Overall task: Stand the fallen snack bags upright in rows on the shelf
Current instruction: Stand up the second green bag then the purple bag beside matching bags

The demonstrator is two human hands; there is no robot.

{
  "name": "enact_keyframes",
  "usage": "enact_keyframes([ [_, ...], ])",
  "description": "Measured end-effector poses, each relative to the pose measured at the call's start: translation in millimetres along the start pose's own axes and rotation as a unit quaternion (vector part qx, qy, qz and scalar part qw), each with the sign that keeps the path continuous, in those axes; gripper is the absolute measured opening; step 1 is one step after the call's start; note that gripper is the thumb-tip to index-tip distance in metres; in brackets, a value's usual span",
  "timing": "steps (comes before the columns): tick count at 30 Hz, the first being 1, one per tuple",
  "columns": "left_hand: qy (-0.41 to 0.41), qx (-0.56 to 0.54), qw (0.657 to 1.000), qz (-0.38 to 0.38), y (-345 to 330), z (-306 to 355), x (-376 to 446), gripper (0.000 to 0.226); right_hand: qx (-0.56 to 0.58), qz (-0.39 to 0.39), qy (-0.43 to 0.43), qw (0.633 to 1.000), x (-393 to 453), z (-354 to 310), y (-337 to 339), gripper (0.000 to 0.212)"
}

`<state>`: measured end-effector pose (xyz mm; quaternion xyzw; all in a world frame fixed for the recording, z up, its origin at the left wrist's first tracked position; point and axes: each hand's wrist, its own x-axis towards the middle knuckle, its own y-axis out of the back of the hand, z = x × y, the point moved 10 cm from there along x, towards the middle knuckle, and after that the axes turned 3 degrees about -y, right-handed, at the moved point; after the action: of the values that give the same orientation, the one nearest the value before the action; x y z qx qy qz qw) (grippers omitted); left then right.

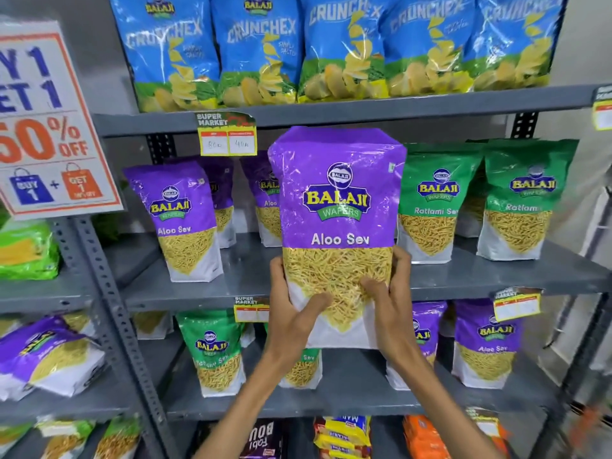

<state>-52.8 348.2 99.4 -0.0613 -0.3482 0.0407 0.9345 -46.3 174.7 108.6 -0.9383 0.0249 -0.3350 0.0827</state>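
A large purple Aloo Sev bag (337,207) is held upright in front of the middle shelf (251,286), off its surface. My left hand (294,306) grips its lower left side and my right hand (389,299) grips its lower right side. Another purple Aloo Sev bag (185,220) stands upright on the shelf to the left, with more purple bags (265,200) behind. Two green Ratlami Sev bags (430,207) (523,207) stand upright to the right.
Blue Crunchex bags (258,51) line the top shelf. The shelf below holds green and purple bags (215,349) (486,346). Purple bags (49,356) lie fallen on the left rack. A 50% off sign (49,127) hangs at the left. Price tags (227,134) clip to shelf edges.
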Motion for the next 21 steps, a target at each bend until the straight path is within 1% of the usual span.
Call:
enact_keyframes([
  [7,-0.017,-0.003,1.0,0.014,-8.0,25.4,-11.9,0.063,-0.001,-0.016,0.023,1.0,-9.2,-22.5,2.1,0.043],
  [10,-0.014,0.006,1.0,0.019,-8.1,24.0,-14.0,0.061,-0.003,-0.036,0.008,0.999,-10.4,-22.4,2.1,0.044],
  [12,0.0,0.004,1.0,0.022,-4.2,12.8,-13.3,0.062,-0.015,-0.08,-0.014,0.997,-8.6,-17.8,-1.4,0.048],
  [14,0.022,0.009,1.0,0.02,0.8,-4.9,-10.6,0.064,-0.028,-0.136,-0.049,0.989,-5.5,-2.9,-6.4,0.058],
  [16,0.048,0.027,0.998,0.012,6.0,-27.3,-3.8,0.061,-0.043,-0.159,-0.07,0.984,1.3,17.1,-7.6,0.062],
  [19,0.086,0.054,0.995,-0.011,12.2,-60.2,17.9,0.059,-0.07,-0.126,-0.089,0.986,24.5,54.7,-3.9,0.062],
  [21,0.104,0.063,0.992,-0.017,19.1,-77.8,40.6,0.064,-0.083,-0.11,-0.094,0.986,46.9,75.9,-9.5,0.061],
])
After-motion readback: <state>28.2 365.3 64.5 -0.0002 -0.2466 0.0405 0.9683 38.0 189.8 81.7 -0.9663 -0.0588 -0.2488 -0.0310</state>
